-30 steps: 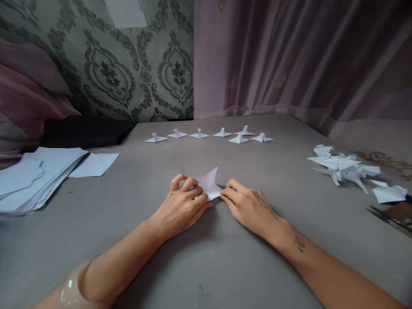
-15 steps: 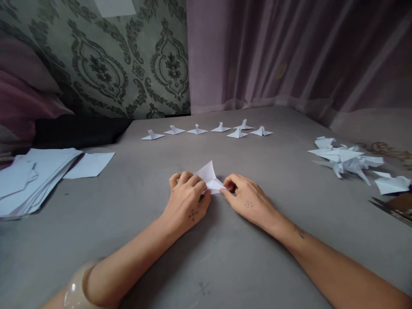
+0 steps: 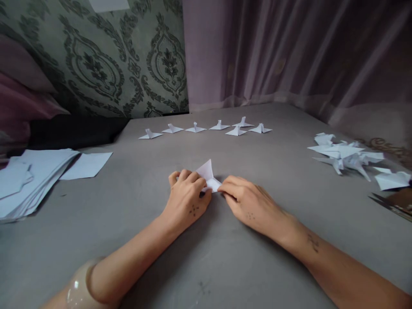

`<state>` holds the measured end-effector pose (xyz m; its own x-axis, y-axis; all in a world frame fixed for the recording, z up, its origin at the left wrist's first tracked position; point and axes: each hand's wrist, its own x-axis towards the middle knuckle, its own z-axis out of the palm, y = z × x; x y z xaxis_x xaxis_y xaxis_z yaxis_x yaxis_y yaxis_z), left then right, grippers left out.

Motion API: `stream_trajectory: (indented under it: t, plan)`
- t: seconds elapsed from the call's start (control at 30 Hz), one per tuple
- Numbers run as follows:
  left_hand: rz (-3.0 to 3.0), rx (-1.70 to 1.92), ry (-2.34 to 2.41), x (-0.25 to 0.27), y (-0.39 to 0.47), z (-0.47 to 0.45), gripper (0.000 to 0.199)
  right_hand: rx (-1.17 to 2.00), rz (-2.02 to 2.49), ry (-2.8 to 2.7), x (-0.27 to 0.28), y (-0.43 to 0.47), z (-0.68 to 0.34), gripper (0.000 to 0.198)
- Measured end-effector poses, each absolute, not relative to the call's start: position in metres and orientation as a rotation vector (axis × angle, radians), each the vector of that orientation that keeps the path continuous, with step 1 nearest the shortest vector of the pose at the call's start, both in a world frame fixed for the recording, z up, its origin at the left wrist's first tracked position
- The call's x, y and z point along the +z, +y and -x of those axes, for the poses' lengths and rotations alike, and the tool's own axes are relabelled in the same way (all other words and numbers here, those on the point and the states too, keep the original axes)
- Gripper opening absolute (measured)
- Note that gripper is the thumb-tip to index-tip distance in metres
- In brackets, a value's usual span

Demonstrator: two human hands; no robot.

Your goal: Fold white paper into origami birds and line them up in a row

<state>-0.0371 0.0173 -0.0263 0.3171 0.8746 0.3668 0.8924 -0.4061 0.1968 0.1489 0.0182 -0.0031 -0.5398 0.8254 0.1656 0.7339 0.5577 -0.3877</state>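
1. Grey and flat, the bench (image 3: 206, 244) ran from the bottom edge back to the wall, with a few faint dark marks on its near part.
2. Closest in, a glossy beige band (image 3: 80, 285) circled the left arm.
3. The left hand (image 3: 188, 195) was curled, its fingers bent over the left side of a folded white paper (image 3: 207, 171) and holding it down; its thumb sat near the paper's front edge.
4. The right hand (image 3: 244, 197) was nearly closed, its fingertips and thumb gathered on the paper's right corner.
5. That paper lay on the middle of the bench between the two hands, one pointed flap standing up.
6. At the far right were dark pointed blades (image 3: 386, 205), partly out of view, with a single folded piece (image 3: 392, 179) just beyond them.
7. On the left lay a stack of white sheets (image 3: 48, 171), a loose sheet (image 3: 87, 165) beside it.
8. Across on the right, folded white pieces (image 3: 344, 151) were heaped together.
9. Farther back, seven small folded figures (image 3: 195, 128) stood in a loose, uneven row.
10. Behind everything were patterned green wallpaper (image 3: 96, 64) and a mauve curtain (image 3: 264, 51).
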Motion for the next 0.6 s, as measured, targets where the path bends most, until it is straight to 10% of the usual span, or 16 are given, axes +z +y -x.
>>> stream_trajectory:
  t: [0.6]
  plan:
    - [2.255, -0.979, -1.942, -0.029, 0.007, 0.059, 0.035, 0.049, 1.338, -2.765, -0.001, 0.003, -0.142, 0.042]
